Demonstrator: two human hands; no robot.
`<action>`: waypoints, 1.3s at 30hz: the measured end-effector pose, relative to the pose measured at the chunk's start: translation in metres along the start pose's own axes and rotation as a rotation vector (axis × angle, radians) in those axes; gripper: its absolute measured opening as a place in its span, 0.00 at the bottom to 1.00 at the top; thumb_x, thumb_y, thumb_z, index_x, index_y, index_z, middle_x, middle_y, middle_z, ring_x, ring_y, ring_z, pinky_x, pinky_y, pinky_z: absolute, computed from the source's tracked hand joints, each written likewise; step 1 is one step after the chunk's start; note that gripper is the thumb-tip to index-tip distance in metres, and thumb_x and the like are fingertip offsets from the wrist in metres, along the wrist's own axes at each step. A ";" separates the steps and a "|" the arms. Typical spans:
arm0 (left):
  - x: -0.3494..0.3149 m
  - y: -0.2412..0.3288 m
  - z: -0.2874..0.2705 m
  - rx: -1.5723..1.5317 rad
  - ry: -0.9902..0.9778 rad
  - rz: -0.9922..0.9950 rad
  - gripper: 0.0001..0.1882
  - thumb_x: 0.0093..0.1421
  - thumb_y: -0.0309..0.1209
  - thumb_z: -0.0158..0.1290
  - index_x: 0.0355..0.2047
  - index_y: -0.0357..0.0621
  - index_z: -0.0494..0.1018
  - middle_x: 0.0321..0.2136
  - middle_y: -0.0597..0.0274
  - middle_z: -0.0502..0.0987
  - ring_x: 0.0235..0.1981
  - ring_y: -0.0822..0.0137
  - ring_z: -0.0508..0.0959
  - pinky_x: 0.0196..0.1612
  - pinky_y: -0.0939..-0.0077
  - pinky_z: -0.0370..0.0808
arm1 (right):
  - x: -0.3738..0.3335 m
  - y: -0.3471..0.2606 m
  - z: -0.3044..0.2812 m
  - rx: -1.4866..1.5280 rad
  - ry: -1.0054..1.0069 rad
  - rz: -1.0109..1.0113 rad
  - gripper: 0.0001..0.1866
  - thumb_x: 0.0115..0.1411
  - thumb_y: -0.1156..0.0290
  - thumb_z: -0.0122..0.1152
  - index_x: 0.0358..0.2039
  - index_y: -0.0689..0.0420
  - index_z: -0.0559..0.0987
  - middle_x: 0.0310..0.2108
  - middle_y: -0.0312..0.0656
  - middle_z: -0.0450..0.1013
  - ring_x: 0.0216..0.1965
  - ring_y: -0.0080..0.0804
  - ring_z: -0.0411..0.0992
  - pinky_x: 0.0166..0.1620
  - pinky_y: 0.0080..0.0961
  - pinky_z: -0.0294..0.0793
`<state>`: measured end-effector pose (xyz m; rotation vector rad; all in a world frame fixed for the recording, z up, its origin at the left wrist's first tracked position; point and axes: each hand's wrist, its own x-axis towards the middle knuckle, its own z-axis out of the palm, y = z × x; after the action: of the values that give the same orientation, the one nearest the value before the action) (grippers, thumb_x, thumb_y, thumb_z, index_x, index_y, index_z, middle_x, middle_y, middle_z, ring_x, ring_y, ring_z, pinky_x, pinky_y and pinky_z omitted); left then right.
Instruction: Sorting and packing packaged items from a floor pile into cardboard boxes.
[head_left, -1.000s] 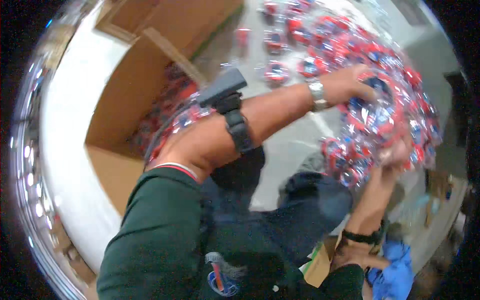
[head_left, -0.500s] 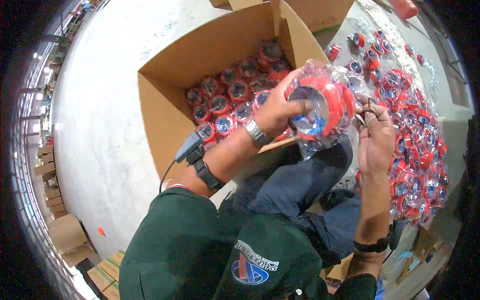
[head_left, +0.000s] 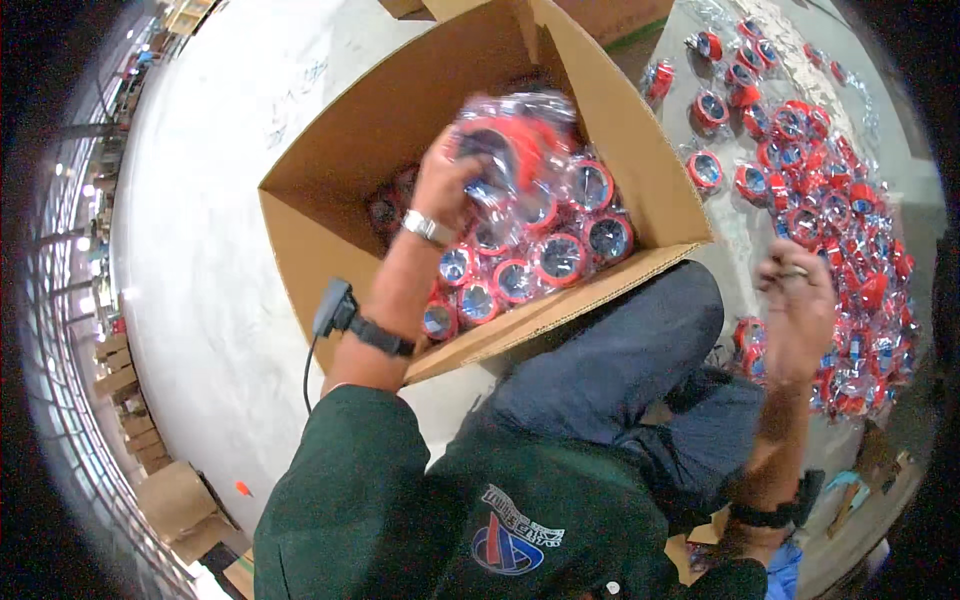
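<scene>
My left hand (head_left: 445, 190) is closed on a red tape roll (head_left: 528, 152) wrapped in clear plastic, its thumb in the roll's opening. A second red rim shows beside that one, but motion blur hides whether it is a separate roll. Hand and roll are inside an open cardboard box (head_left: 635, 140), above several wrapped rolls (head_left: 560, 258) set in rows. To the right, my right hand (head_left: 800, 305) is raised with curled fingers, apart from the box. Something small and dark shows at its fingertips, too blurred to name.
A large heap of wrapped red rolls (head_left: 872, 292) covers the floor on the right, with a few loose rolls (head_left: 705, 170) between it and the box. My bent knee (head_left: 650, 310) is against the box's near side. Cartons (head_left: 180, 500) stand at the lower left.
My left hand has carried the wrapped tape roll leftward, from the box's right edge to over the rows inside. My right hand has come away from the wrapping and moved right and down.
</scene>
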<state>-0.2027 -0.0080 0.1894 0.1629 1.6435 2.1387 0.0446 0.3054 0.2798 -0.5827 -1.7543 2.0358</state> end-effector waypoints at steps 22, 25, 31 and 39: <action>0.144 -0.236 -0.185 0.305 0.426 -0.175 0.22 0.46 0.40 0.62 0.37 0.37 0.74 0.35 0.56 0.77 0.35 0.62 0.76 0.40 0.69 0.73 | -0.109 0.140 -0.312 -0.629 0.320 0.258 0.11 0.61 0.68 0.51 0.40 0.60 0.74 0.41 0.39 0.73 0.38 0.26 0.72 0.42 0.22 0.73; 0.129 -0.214 -0.137 1.573 0.421 -0.053 0.20 0.52 0.37 0.58 0.39 0.33 0.72 0.37 0.51 0.77 0.36 0.56 0.76 0.42 0.65 0.72 | -0.116 0.153 -0.330 -0.328 0.541 0.495 0.09 0.60 0.71 0.51 0.39 0.60 0.75 0.37 0.38 0.75 0.38 0.26 0.74 0.39 0.22 0.73; 0.038 -0.051 0.172 0.842 -0.100 0.406 0.11 0.54 0.22 0.52 0.38 0.31 0.71 0.31 0.58 0.75 0.31 0.71 0.75 0.36 0.79 0.73 | -0.119 0.201 -0.358 -0.858 0.374 0.429 0.08 0.55 0.70 0.55 0.30 0.62 0.78 0.30 0.43 0.76 0.34 0.29 0.74 0.38 0.29 0.72; 0.021 -0.197 0.468 1.173 -1.367 0.169 0.23 0.53 0.29 0.54 0.50 0.40 0.66 0.45 0.53 0.74 0.42 0.60 0.76 0.44 0.67 0.75 | -0.163 0.353 -0.424 -0.819 0.542 0.703 0.08 0.51 0.69 0.59 0.24 0.62 0.79 0.22 0.37 0.76 0.26 0.25 0.72 0.33 0.24 0.71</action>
<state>-0.0050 0.4574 0.1357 1.6433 1.5858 0.3939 0.4051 0.5183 -0.1153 -2.0040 -2.1258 1.1570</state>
